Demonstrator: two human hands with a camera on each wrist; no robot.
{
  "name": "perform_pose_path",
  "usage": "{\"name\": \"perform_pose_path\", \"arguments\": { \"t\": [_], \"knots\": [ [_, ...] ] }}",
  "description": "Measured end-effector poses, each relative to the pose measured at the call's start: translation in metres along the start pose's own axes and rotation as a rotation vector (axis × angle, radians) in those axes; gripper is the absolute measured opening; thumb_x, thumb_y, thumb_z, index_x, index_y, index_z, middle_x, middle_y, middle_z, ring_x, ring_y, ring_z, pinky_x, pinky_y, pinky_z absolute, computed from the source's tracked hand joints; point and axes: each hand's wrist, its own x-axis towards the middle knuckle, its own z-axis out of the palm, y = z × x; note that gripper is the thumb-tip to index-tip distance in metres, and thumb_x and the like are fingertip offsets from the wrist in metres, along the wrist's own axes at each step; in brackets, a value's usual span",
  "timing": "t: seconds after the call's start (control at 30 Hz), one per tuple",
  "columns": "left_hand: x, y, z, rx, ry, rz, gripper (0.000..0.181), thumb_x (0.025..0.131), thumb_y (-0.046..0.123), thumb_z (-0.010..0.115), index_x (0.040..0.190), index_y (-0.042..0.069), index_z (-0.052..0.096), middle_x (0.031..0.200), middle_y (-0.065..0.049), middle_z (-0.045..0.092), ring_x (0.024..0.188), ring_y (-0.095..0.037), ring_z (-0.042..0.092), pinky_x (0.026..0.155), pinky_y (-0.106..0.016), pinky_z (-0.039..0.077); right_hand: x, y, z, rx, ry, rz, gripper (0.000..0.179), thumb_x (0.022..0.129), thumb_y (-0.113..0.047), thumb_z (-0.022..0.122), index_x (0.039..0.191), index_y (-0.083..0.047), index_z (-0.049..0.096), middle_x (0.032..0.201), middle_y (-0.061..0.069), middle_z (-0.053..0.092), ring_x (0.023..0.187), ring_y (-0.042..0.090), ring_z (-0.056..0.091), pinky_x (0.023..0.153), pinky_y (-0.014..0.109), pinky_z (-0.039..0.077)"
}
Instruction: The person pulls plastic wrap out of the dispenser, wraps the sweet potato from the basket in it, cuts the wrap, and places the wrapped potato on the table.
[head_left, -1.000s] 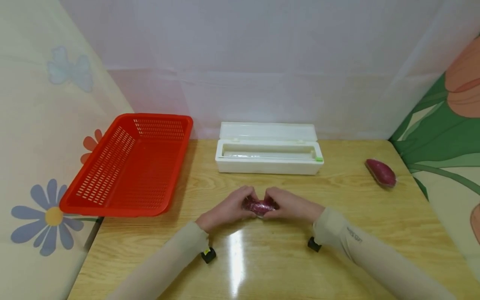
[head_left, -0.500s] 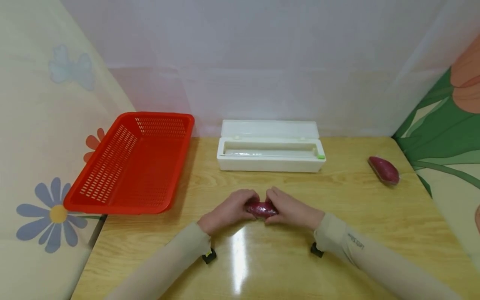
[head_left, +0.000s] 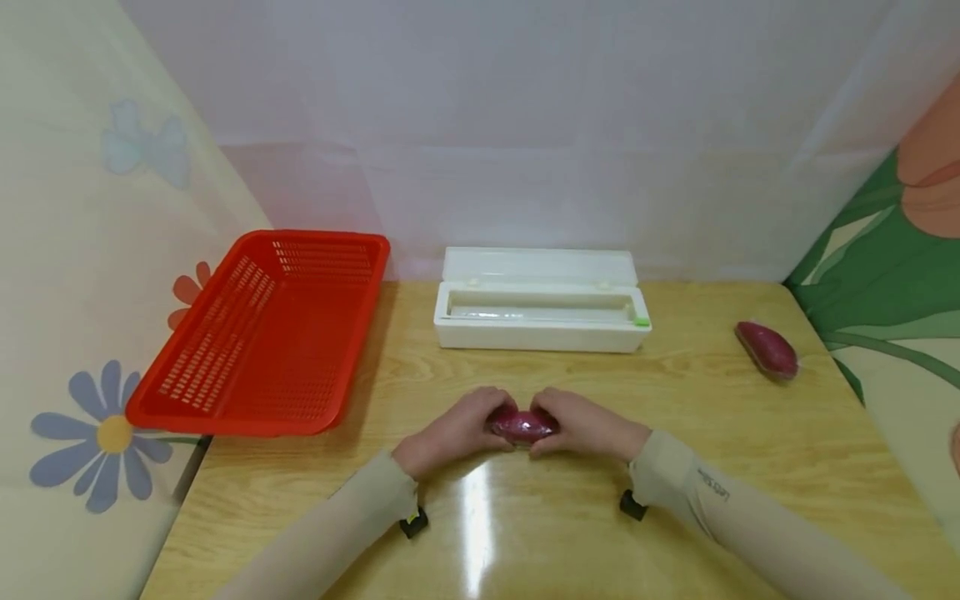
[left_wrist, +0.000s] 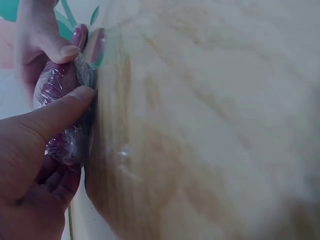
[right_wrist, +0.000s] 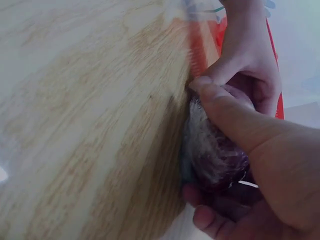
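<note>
A reddish-purple sweet potato (head_left: 523, 427), wrapped in shiny cling film, lies low over the table between both hands. My left hand (head_left: 461, 425) grips its left end, with the thumb along the near side and the fingers curled behind. At the right end my right hand (head_left: 588, 422) holds it the same way. Wrinkled film over the sweet potato (left_wrist: 59, 90) shows in the left wrist view, where both thumbs press on it. The right wrist view shows bunched film on the sweet potato (right_wrist: 215, 150); its far end is partly hidden by the hands.
A white cling film dispenser box (head_left: 542, 336) stands behind the hands, its lid (head_left: 538, 265) raised and a roll inside. The red plastic basket (head_left: 341, 350) is at the left. Another wrapped sweet potato (head_left: 767, 350) lies at the right of the wooden table (head_left: 675, 517).
Both hands stay around the sweet potato and shift only slightly. The right fingers lifted a little half a second ago and are now curled over its end again.
</note>
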Motion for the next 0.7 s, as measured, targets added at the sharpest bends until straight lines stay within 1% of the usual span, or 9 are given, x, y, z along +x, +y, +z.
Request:
{"name": "perform_pose_path", "arguments": {
  "t": [0.1,0.17,0.33,0.43,0.57,0.7],
  "knots": [
    [-0.002,-0.001,0.001,0.005,0.002,0.003,0.045,0.084,0.027,0.089,0.119,0.011,0.066,0.111,0.001,0.067,0.102,-0.013,0.06,0.094,-0.032,0.052,-0.001,0.0,-0.001,-0.01,-0.002,-0.012,0.044,0.089,-0.04,0.083,0.116,-0.012,0.064,0.105,-0.004,0.059,0.089,0.009,0.057,0.078,0.028,0.052],
    [-0.003,-0.001,0.001,-0.018,0.002,-0.001,0.047,0.084,0.03,0.089,0.12,0.012,0.065,0.113,0.002,0.066,0.102,-0.012,0.06,0.094,-0.031,0.052,-0.003,0.001,-0.002,-0.031,0.013,-0.032,0.045,0.089,-0.036,0.084,0.12,-0.011,0.063,0.108,-0.002,0.056,0.092,0.01,0.056,0.082,0.029,0.053],
    [-0.004,-0.002,-0.001,-0.092,0.002,-0.01,0.038,0.093,0.033,0.081,0.122,0.014,0.067,0.113,0.004,0.068,0.1,-0.009,0.061,0.088,-0.027,0.054,-0.004,0.005,-0.004,-0.077,0.062,-0.088,0.044,0.09,-0.021,0.084,0.124,-0.008,0.06,0.115,0.003,0.054,0.1,0.013,0.056,0.09,0.033,0.055],
    [-0.005,0.0,-0.003,-0.111,-0.014,-0.029,0.035,0.094,0.031,0.08,0.123,0.015,0.067,0.115,0.004,0.068,0.102,-0.008,0.061,0.089,-0.027,0.054,-0.005,0.007,-0.003,-0.087,0.058,-0.11,0.046,0.089,-0.02,0.085,0.126,-0.008,0.059,0.117,0.004,0.054,0.103,0.015,0.056,0.092,0.034,0.055],
    [-0.004,0.003,-0.004,-0.129,-0.034,-0.062,0.034,0.092,0.027,0.083,0.12,0.016,0.068,0.114,0.005,0.068,0.101,-0.009,0.061,0.089,-0.028,0.053,-0.009,0.011,-0.007,-0.049,0.014,-0.125,0.05,0.091,-0.023,0.083,0.132,-0.006,0.06,0.121,0.005,0.059,0.108,0.017,0.058,0.096,0.037,0.054],
    [-0.006,0.008,-0.003,-0.145,-0.027,-0.052,0.033,0.089,0.024,0.085,0.116,0.015,0.068,0.11,0.004,0.067,0.099,-0.01,0.06,0.087,-0.027,0.053,-0.008,0.021,-0.012,0.027,-0.025,-0.156,0.046,0.093,-0.019,0.08,0.132,-0.006,0.06,0.124,0.005,0.064,0.112,0.018,0.059,0.097,0.037,0.053]
  ]
}}
